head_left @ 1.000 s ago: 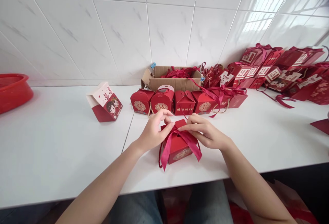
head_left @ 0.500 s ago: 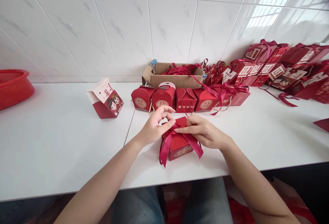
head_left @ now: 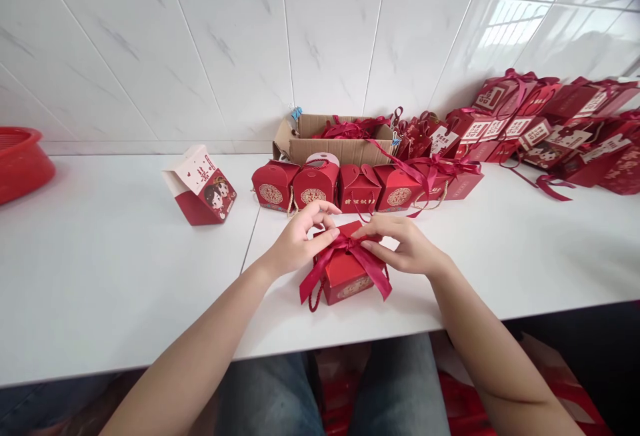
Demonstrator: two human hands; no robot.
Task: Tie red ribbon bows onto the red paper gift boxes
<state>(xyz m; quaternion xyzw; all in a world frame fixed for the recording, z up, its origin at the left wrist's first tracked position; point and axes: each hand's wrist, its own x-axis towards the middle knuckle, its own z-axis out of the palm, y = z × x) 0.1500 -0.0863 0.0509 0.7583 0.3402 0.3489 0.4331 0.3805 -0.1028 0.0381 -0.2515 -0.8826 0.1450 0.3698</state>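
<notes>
A small red gift box (head_left: pixel 345 282) with a gold round pattern stands on the table in front of me. Across its top lies a dark red satin ribbon (head_left: pixel 369 267), tied in a bow, its two tails hanging over the near side. My left hand (head_left: pixel 306 239) pinches the bow's left loop between thumb and fingers. On the other side, my right hand (head_left: pixel 403 243) has thumb and fingers closed on the right loop. A twisted red cord handle (head_left: pixel 317 296) dangles at the box's left side. The loops are partly covered by my fingers.
Behind the box runs a row of red gift boxes (head_left: pixel 313 189), backed by a cardboard carton (head_left: pixel 340 151) of ribbons. More boxes (head_left: pixel 510 126) are stacked at right. To the left are a white-topped box (head_left: pixel 200 189) and a red plastic basin (head_left: pixel 23 166). A tiled wall (head_left: pixel 240 56) closes the back.
My right hand's stretched index finger has drawn back from the knot, and the thumb now meets the fingers at the right loop. The left tail has spread outward and the bow shows more plainly.
</notes>
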